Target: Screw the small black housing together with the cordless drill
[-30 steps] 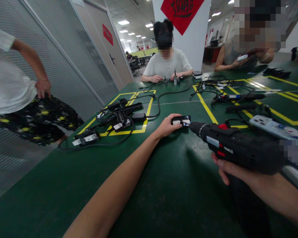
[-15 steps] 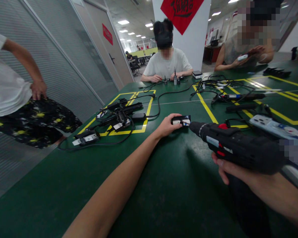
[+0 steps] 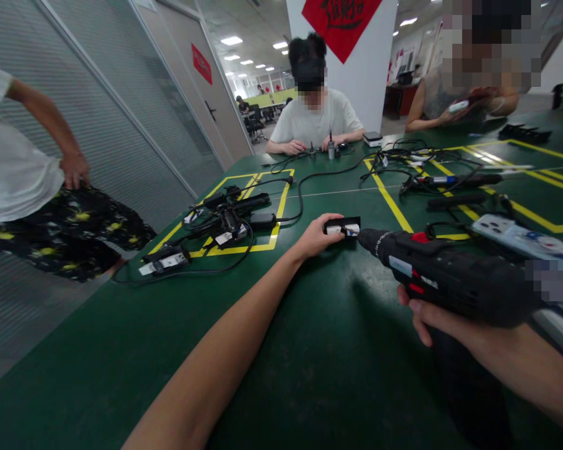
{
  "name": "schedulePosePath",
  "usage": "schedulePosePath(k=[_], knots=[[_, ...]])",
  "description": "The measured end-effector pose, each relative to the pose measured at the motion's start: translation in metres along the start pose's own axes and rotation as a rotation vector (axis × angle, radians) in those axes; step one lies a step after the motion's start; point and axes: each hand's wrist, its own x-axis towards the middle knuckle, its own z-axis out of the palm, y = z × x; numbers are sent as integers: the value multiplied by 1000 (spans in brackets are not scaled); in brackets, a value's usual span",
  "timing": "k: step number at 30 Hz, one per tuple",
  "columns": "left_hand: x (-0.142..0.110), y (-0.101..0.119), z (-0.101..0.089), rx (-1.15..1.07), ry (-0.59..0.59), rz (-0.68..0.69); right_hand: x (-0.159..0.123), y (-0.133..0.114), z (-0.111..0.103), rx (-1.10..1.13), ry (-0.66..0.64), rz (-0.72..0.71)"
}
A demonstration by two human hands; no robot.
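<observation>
Stretched out over the green table [image 3: 328,350], my left hand [image 3: 319,236] grips a small black box-like part with a white label [image 3: 349,230] by its left end. The part rests on the table. My right hand [image 3: 443,322] is wrapped around the handle of a black cordless drill [image 3: 441,272] with red details. The drill points left, its chuck close to the right end of the labelled part. Whether the bit touches the part is too small to tell.
Left of my hand, a tangle of black devices and cables [image 3: 229,219] lies within yellow tape. More cables [image 3: 413,156] and a phone-like patterned object [image 3: 520,240] lie at right. A person [image 3: 314,119] sits opposite, another [image 3: 464,106] sits far right, and one [image 3: 19,150] stands at left.
Almost nothing differs. Both hands, the drill and the labelled part hold nearly the same places, with a very slight shift of the view.
</observation>
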Motion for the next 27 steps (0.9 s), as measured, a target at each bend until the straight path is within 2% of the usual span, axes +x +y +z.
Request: schedulePosePath(k=[11,17,22,27], knots=[[1,0,-1,21,-1,6,-2,-6,10,-83,19,59],[1,0,-1,6,0,13,-4,-6,8,-147,19,74],[1,-1,-1,-3,-14,3,-4,-11,9,-66,37,64],[0,-1,-2,3,-16,18,0,-3,7,7,23,42]])
